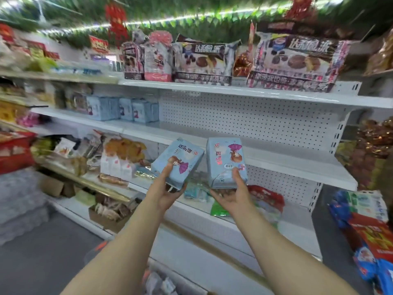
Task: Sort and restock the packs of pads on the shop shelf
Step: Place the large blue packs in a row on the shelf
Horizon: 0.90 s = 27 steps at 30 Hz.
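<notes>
Holding one pale blue pack of pads in each hand, the person stands before the white shop shelving that fills the centre of the frame. The left hand (164,193) grips the left pack (180,158) from below, thumb laid on its printed face and the other fingers curled under its lower end; this pack tilts toward the right. The right hand (230,194) cups the right pack (223,158) the same way, thumb on the front and fingers wrapped beneath, and this pack stands nearly upright. The two packs are just beside each other, clear of the shelving, in front of the bare stretch of the middle shelf (244,135). Further left on that shelf, at the centre left of the frame, a row of matching blue packs (119,109) stands in front of the pegboard back (244,111).

The packs look light, since each rides easily in one hand, and soft: plastic film over a padded filling that should give under the fingers rather than break. The film has a sheen, so it may be a little slippery, and a hold by the lower end alone lets a pack tip. A steadier hold, I judge, is across the broad faces near the middle, thumb in front and fingers behind. Set on a narrow end, they will likely stand best when leaned against their neighbours.
</notes>
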Tool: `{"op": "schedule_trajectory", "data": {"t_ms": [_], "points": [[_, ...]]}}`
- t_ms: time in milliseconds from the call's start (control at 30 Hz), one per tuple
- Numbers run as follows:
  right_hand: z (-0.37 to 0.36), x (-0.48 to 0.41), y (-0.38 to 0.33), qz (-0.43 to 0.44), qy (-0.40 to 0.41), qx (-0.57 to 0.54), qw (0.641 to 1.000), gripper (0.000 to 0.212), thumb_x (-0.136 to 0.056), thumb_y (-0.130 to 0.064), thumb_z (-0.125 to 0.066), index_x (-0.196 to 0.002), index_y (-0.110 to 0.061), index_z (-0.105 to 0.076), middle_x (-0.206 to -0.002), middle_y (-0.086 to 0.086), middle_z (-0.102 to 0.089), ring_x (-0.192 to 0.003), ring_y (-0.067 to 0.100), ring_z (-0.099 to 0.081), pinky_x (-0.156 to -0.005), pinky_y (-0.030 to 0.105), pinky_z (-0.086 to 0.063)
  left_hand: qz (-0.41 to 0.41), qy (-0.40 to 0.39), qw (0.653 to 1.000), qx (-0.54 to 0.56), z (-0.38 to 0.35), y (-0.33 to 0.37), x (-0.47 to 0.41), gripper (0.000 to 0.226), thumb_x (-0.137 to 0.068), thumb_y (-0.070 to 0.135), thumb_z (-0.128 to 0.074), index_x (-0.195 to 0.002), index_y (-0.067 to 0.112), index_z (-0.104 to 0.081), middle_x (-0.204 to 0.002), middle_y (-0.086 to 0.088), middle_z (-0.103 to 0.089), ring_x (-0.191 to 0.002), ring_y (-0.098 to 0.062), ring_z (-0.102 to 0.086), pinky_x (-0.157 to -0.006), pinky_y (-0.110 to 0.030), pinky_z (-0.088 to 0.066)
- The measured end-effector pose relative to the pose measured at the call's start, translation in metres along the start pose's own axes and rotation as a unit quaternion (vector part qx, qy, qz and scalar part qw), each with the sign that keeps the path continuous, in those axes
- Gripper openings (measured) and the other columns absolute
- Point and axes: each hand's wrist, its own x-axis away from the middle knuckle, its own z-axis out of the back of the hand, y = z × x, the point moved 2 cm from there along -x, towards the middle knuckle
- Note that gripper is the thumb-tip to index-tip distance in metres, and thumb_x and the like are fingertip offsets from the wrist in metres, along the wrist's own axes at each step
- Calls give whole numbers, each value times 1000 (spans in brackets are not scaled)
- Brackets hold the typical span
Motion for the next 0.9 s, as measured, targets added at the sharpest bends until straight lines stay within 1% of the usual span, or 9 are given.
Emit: {"op": "schedule_trajectory", "data": {"t_ms": [133, 200, 267, 367, 433, 567, 667, 833, 900], "points": [[-69, -30, 51, -6, -30, 6, 1000, 37, -83, -33, -81, -110, -13, -65, -125, 20, -62, -115, 37, -59, -92, 63, -53, -16, 19, 1000, -9, 28, 79, -28, 17, -90, 18, -72, -101, 10, -62, -103, -15, -64, -94, -29, -62, -88, -51, -56], [-99, -44, 73, -8, -39, 0, 999, 38, -83, -33, -82, -110, -14, -65, -121, 18, -64, -112, 35, -61, -84, 60, -56, -29, 21, 999, -25, 45, 117, -42, 22, -90, 21, -72, -105, 10, -61, -101, -13, -64, -93, -29, -62, -97, -51, -52], [-124, -60, 91, -7, -47, 1, 999, 39, -82, -34, -82, -110, -14, -64, -119, 17, -65, -114, 35, -61, -87, 58, -56, -43, 33, 997, -51, 60, 154, -57, 23, -88, 24, -74, -104, 13, -61, -104, -12, -63, -92, -28, -62, -98, -48, -51], [-158, -85, 113, -14, -51, 9, 999, 38, -83, -36, -81, -107, -13, -63, -116, 17, -65, -116, 36, -60, -99, 59, -51, -48, 44, 994, -86, 79, 203, -81, 26, -84, 31, -76, -106, 20, -68, -105, -9, -69, -91, -25, -64, -77, -37, -56], [-178, -103, 124, -21, -49, 13, 999, 43, -80, -35, -84, -110, -12, -63, -117, 16, -66, -114, 37, -61, -99, 58, -51, -45, 38, 994, -94, 88, 231, -100, 36, -75, 34, -83, -108, 27, -72, -111, -5, -74, -96, -25, -66, -63, -33, -55], [-213, -147, 144, -11, -52, 18, 998, 43, -81, -34, -83, -113, -13, -63, -115, 16, -66, -109, 34, -62, -98, 57, -52, -78, 20, 989, -123, 94, 275, -138, 55, -62, 29, -90, -114, 19, -73, -110, -10, -75, -102, -28, -69, -80, -41, -59], [-239, -189, 159, -10, -50, 4, 999, 54, -77, -35, -86, -121, -14, -64, -116, 15, -67, -108, 33, -63, -94, 57, -54, -101, 19, 985, -137, 99, 299, -172, 50, -68, 25, -87, -114, 16, -70, -100, -10, -77, -102, -28, -70, -89, -49, -58], [-283, -265, 176, -8, -54, -1, 999, 58, -77, -37, -86, -125, -14, -63, -119, 13, -67, -109, 33, -63, -95, 57, -53, -100, 40, 986, -125, 113, 343, -250, 45, -76, 32, -84, -112, 14, -66, -105, -14, -72, -103, -30, -67, -83, -47, -60], [-303, -294, 181, -10, -54, -6, 998, 57, -76, -37, -86, -124, -14, -64, -120, 13, -66, -111, 33, -62, -95, 56, -53, -88, 26, 987, -135, 113, 362, -282, 42, -77, 30, -83, -113, 15, -66, -107, -14, -73, -103, -31, -68, -74, -47, -63]]}}
